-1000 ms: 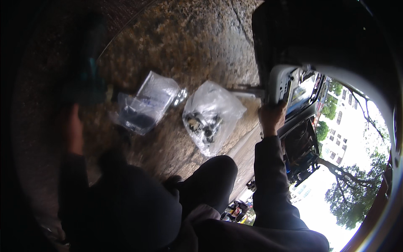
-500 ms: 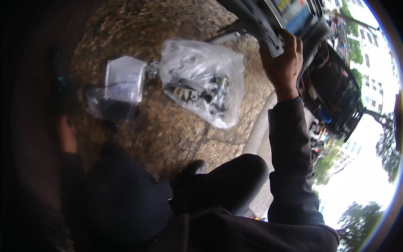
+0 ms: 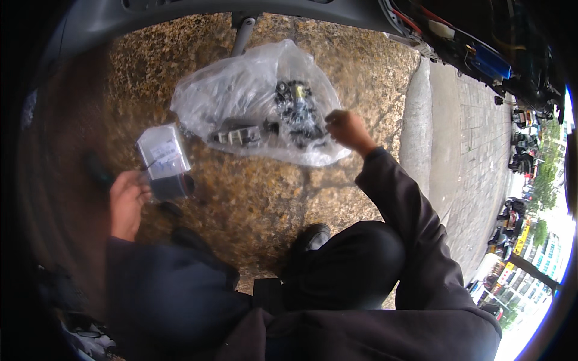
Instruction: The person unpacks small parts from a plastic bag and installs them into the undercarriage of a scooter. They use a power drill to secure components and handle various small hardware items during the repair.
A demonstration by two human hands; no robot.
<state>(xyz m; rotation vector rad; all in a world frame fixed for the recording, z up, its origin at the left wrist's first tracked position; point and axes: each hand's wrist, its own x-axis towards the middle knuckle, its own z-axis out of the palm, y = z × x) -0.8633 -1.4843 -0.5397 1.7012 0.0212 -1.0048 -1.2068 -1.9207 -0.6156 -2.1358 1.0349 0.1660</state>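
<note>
A large clear plastic bag (image 3: pixel 229 96) lies on the mottled ground, holding black and metallic parts (image 3: pixel 295 108). My right hand (image 3: pixel 350 131) is at the bag's right edge, fingers curled closed; what they grip is unclear. To the left, a clear packet (image 3: pixel 164 153) with a white label overlaps a dark pouch (image 3: pixel 168 188). My left hand (image 3: pixel 127 195) is at the packet's left edge with bent, closed fingers, their contents too small to make out. A dark teal tool (image 3: pixel 99 171) sits in the dim area just left of it, barely visible.
A grey vehicle panel (image 3: pixel 174 13) arches overhead, with a metal bar (image 3: pixel 244 36) beneath it and dark vehicle workings (image 3: pixel 481 54) at upper right. A concrete curb (image 3: pixel 415 126) and paved walkway (image 3: pixel 469 144) run along the right, where scooters (image 3: pixel 521 159) stand. My bent knee (image 3: pixel 367 253) is below the bag.
My right hand has let go of the grey panel and come down beside the bag. My left hand now shows at the packet, right of where it was. The view has swung round.
</note>
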